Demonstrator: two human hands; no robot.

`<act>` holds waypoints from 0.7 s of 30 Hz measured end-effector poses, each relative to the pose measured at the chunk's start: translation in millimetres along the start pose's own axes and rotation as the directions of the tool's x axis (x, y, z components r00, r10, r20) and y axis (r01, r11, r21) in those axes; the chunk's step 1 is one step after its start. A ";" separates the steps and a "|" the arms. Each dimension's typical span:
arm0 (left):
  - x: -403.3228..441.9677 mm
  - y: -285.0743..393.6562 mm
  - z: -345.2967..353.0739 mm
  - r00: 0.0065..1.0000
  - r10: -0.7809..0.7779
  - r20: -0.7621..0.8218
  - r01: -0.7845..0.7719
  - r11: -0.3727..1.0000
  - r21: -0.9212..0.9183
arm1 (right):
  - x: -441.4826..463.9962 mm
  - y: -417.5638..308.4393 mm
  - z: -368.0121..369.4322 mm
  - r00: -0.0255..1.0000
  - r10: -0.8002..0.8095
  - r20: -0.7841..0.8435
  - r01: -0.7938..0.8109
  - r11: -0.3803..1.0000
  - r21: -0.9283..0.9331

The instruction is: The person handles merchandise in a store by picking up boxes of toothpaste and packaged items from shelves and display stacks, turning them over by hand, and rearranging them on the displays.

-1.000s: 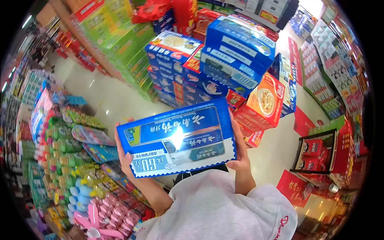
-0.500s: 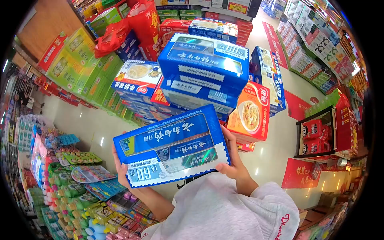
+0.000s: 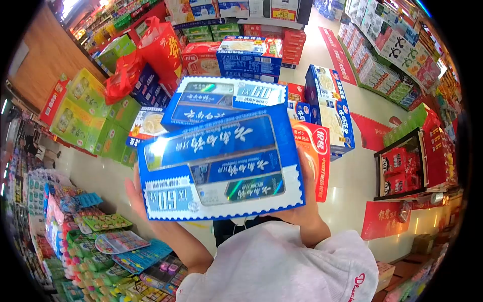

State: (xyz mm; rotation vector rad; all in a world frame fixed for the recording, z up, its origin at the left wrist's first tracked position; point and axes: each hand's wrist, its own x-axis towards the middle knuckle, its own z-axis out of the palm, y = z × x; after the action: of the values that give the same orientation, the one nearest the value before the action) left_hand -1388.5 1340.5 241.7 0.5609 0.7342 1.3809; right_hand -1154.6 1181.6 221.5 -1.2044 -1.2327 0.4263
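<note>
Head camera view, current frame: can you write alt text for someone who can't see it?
A person's left hand and right hand hold a blue-and-white toothpaste box between them in a shop. Beyond it are a similar blue box and stacked green cartons.

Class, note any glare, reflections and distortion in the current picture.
Head view: white glare on the upper left of the held blue box; head view: pale floor shows bright reflections; head view: fisheye-like bending, with black corners.

Forward passage beyond the held carton (image 3: 226, 168) is obstructed by a second blue carton (image 3: 221, 93) and, at right, by an orange box (image 3: 322, 161); open floor (image 3: 93, 176) is shown leftward, before green boxes (image 3: 108, 128).
</note>
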 end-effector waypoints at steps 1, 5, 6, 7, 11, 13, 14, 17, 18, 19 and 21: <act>20.6 1.8 7.2 1.000 -0.024 -0.011 0.024 1.000 0.008 | 12.9 -1.5 1.2 0.999 0.025 -0.026 -0.022 0.996 0.090; 72.7 13.3 57.3 0.990 -0.077 0.121 0.051 0.978 0.205 | 35.4 6.4 0.8 0.984 0.077 -0.159 -0.059 0.992 0.113; 89.4 14.7 56.2 0.962 -0.103 0.251 0.035 0.964 0.262 | 42.9 2.1 2.8 0.978 0.118 -0.171 -0.081 0.974 0.209; 113.4 11.8 51.8 0.961 -0.104 0.256 0.034 0.964 0.264 | 48.6 2.7 3.9 0.971 0.125 -0.203 -0.086 0.978 0.191; 140.4 -6.5 50.1 0.883 -0.135 0.450 -0.098 0.884 0.458 | 65.0 17.5 2.6 0.968 0.002 -0.252 -0.068 0.965 -0.252; 125.7 -27.3 26.9 0.903 -0.055 0.427 -0.136 0.904 0.404 | 62.2 30.1 2.9 0.968 0.014 -0.252 -0.078 0.967 -0.244; 116.2 -34.3 16.1 0.913 0.012 0.408 -0.133 0.953 0.271 | 60.2 31.2 5.8 0.967 0.058 -0.248 -0.103 0.980 -0.169; 109.0 -55.9 -13.3 0.868 0.190 0.459 -0.327 0.914 0.240 | 54.5 33.9 13.8 0.949 0.202 -0.244 -0.201 0.979 0.029; 105.7 -58.0 -16.7 0.775 0.286 0.563 -0.521 0.794 0.313 | 54.2 34.2 15.9 0.943 0.232 -0.240 -0.226 0.973 0.052; 101.1 -55.1 -20.7 0.862 0.247 0.442 -0.456 0.760 0.463 | 53.9 34.4 17.9 0.936 0.262 -0.236 -0.251 0.965 0.076; 97.4 -57.5 -16.7 0.852 0.275 0.446 -0.479 0.753 0.451 | 53.3 35.6 21.7 0.930 0.276 -0.241 -0.264 0.961 0.082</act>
State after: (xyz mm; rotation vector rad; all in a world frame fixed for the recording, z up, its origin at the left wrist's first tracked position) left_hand -1359.4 1428.9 175.1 1.4594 0.7395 1.3765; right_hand -1143.1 1247.8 213.6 -1.3479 -0.8382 0.4866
